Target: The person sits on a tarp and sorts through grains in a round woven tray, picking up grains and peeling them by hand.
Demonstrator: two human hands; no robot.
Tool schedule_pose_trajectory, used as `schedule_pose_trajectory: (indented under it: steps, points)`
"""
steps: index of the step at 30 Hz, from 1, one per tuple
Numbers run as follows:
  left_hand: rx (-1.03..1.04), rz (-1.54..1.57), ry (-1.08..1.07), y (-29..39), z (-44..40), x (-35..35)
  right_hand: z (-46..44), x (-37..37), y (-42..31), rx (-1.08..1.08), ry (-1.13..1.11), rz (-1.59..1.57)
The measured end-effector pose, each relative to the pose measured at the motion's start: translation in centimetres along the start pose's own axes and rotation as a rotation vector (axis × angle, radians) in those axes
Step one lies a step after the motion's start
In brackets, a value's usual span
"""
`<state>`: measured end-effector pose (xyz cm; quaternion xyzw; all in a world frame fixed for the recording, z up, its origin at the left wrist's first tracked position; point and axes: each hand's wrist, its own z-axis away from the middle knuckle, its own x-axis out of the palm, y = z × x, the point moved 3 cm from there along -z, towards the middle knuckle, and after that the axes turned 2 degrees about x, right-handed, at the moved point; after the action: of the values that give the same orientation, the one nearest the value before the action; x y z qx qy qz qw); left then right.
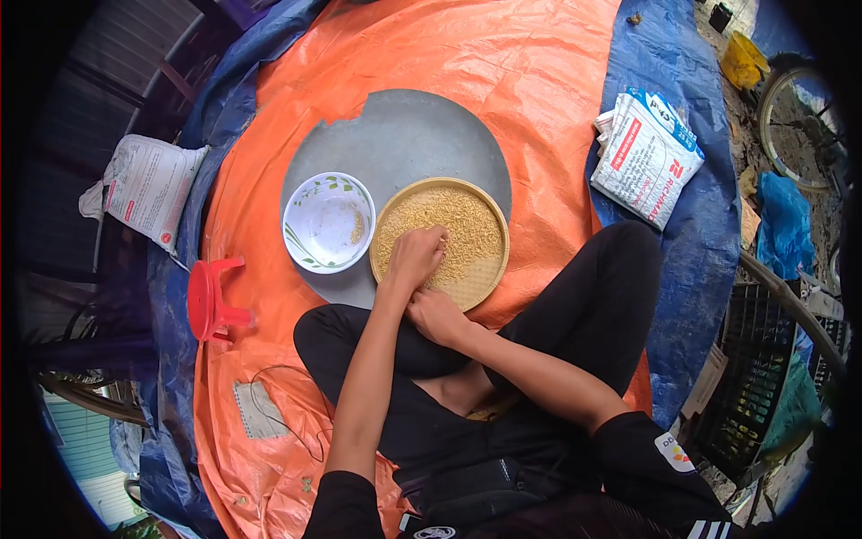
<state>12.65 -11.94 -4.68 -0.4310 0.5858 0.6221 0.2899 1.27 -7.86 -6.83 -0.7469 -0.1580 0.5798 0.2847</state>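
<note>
A round woven tray point(489, 289) with a spread of yellowish grain point(462, 220) lies on a grey round board point(395, 135). Over the grain, my left hand point(417, 254) has its fingers curled closed; anything in them is hidden. My right hand point(437, 314) is closed at the tray's near rim, just below my left wrist, and what it holds, if anything, does not show. Left of the tray stands a white bowl point(319, 225) with a green leaf pattern and a little grain on its inner right side.
An orange tarp point(548, 108) covers the ground, with blue tarp point(691, 287) along its sides. To the left are a red stool point(206, 301) and a filled sack point(157, 189). Folded sacks point(648, 162) lie at the right. A notebook point(259, 410) rests near a thin cord.
</note>
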Motion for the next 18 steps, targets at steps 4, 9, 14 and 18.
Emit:
schedule_pose_trajectory:
  steps: [4,9,14,18]
  points:
    - [-0.081,0.074,-0.020,-0.3,0.4,-0.3,0.0,0.3,0.1,-0.007,0.029,0.007]
    - [-0.160,0.303,0.072,-0.2,1.3,-1.6,0.0,0.2,0.0,0.001,0.038,-0.011]
    - [-0.348,0.742,0.051,-1.1,2.2,-1.9,-0.1,0.2,0.0,0.007,0.055,-0.009]
    - [-0.389,1.065,0.097,-1.0,3.2,-2.5,-0.3,-0.9,-0.2,0.031,0.016,-0.036]
